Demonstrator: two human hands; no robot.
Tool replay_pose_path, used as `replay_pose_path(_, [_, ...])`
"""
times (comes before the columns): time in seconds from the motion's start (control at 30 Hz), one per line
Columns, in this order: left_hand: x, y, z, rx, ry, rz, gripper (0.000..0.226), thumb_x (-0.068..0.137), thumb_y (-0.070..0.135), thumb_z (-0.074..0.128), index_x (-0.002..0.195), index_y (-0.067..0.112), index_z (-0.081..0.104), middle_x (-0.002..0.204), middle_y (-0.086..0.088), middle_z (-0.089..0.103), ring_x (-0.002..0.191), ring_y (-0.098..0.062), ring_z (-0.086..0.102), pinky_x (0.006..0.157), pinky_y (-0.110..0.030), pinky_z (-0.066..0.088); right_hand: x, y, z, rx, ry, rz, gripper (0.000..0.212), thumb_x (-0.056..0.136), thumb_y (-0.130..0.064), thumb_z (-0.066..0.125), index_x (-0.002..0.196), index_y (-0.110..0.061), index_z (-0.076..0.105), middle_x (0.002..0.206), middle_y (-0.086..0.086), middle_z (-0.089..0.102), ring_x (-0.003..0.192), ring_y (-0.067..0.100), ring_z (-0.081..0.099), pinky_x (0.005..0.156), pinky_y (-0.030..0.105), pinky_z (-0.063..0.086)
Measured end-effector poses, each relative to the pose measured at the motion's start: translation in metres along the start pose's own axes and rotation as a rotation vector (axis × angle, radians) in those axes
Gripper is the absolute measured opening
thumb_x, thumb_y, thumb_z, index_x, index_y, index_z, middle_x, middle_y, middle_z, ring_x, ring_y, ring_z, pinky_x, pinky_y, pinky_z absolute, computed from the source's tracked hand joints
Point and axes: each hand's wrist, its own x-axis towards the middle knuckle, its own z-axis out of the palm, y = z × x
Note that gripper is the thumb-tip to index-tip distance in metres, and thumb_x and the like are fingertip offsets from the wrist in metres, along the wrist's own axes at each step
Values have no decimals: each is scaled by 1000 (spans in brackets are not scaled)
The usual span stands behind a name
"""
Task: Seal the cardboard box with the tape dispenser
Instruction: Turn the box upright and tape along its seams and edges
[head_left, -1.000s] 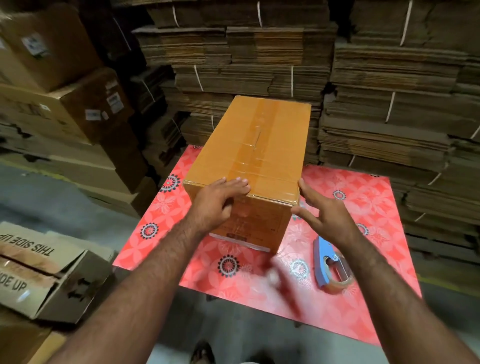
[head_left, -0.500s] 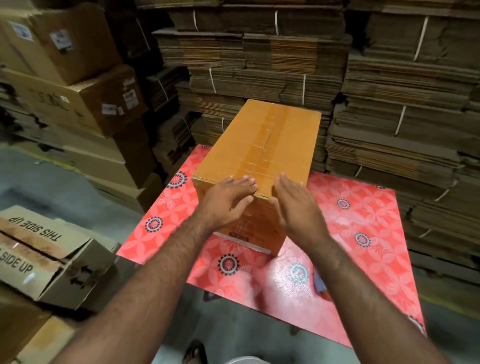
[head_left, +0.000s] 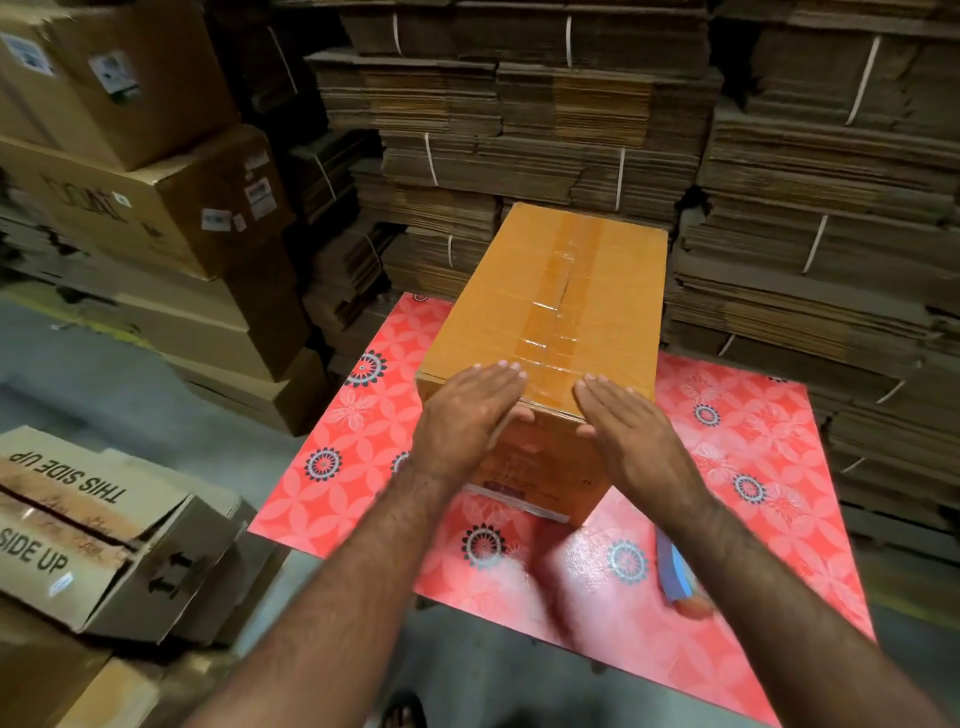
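Pressing, seemingly, both hands (head_left: 545, 415) on box (head_left: 561, 291) edge.

both your hands lie flat on the near end of the cardboard box (head_left: 550, 306), left hand (head_left: 470, 410) and right hand (head_left: 626, 428) flanking the tape seam; tape dispenser (head_left: 675, 577) at five o'clock on the red table (head_left: 753, 447).

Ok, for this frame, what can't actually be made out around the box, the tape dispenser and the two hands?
Head view only:
- Tape dispenser: mostly hidden under the right forearm; only a blue edge shows.
- Box near top edge: covered by the left hand and right hand, so the tape end there is unseen.
- Print on the box's near face: too blurred to read.
- Box's far end: out of sight.
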Motion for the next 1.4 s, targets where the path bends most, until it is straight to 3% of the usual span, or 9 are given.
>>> replay_pose_path(0.3, [-15, -69, -25, -185, -25, -99, 42, 94, 20, 66, 135, 10, 61, 143, -9, 56, 139, -29, 44, 118, -50, 31, -1, -22, -12, -86, -84, 117, 53, 104, -39, 30, 148, -12, 44, 153, 6, 41, 143, 21, 36, 117, 41, 27])
replay_pose_path(0.5, [-16, -68, -31, -410, -58, -161, 43, 92, 4, 63, 134, 9, 62, 144, -7, 54, 142, -26, 39, 119, -27, 26, 53, -86, 1, -155, -227, 62, 71, 94, -39, 3, 155, -12, 26, 161, 5, 23, 149, 18, 20, 117, 31, 7])
replay_pose_path(0.6, [-16, -82, -39, -443, -118, -192, 53, 86, 2, 50, 138, 8, 58, 148, -7, 50, 145, -22, 33, 118, -21, 26, 75, -90, 10, -199, -255, 37, 67, 97, -42, 12, 155, -11, 24, 162, 8, 23, 150, 19, 18, 120, 35, 10])
replay_pose_path(0.7, [-17, -71, -37, -460, -152, -230, 53, 90, 0, 50, 143, 5, 52, 152, -10, 44, 148, -25, 28, 120, -38, 31, 73, -80, 12, -190, -263, 54, 58, 105, -39, 20, 155, -12, 26, 161, 7, 26, 150, 19, 19, 121, 36, 13])
replay_pose_path(0.9, [-14, -25, -25, -778, 115, -719, 51, 108, 29, 38, 155, 12, 31, 163, -1, 24, 149, -8, 20, 122, -23, 16, 72, -91, 16, -194, -222, 128, 63, 100, -41, 14, 150, -11, 38, 156, 7, 38, 145, 20, 33, 117, 39, 24])
replay_pose_path(1.03, [-7, -47, -14, -1479, 55, -969, 80, 84, 86, 36, 149, 40, 39, 159, 9, 36, 146, -13, 33, 123, -47, 18, 73, -91, 16, -175, -213, 157, 60, 101, -38, 13, 152, -15, 33, 159, 4, 32, 146, 17, 30, 117, 35, 20])
replay_pose_path(1.13, [0, -57, -28, -1456, 53, -1076, 91, 79, 92, 21, 148, 36, 43, 158, 3, 39, 144, -16, 37, 122, -45, 19, 74, -92, 18, -175, -215, 153, 55, 104, -37, 20, 153, -15, 30, 160, 3, 30, 147, 16, 27, 118, 34, 17])
replay_pose_path(1.27, [-7, -29, -49, -1469, 340, -1148, 85, 95, 72, 9, 155, 17, 32, 160, 6, 29, 145, -7, 30, 110, -24, 23, 74, -91, 18, -182, -221, 163, 57, 102, -38, 19, 153, -16, 31, 159, 2, 31, 147, 15, 27, 117, 35, 19])
replay_pose_path(1.4, [-4, 12, -42, -1429, 207, -1137, 94, 79, 90, 20, 153, 33, 32, 153, 20, 33, 138, 3, 33, 116, -28, 23, 75, -92, 21, -191, -213, 156, 56, 101, -37, 24, 150, -15, 36, 157, 4, 37, 145, 17, 33, 115, 39, 26])
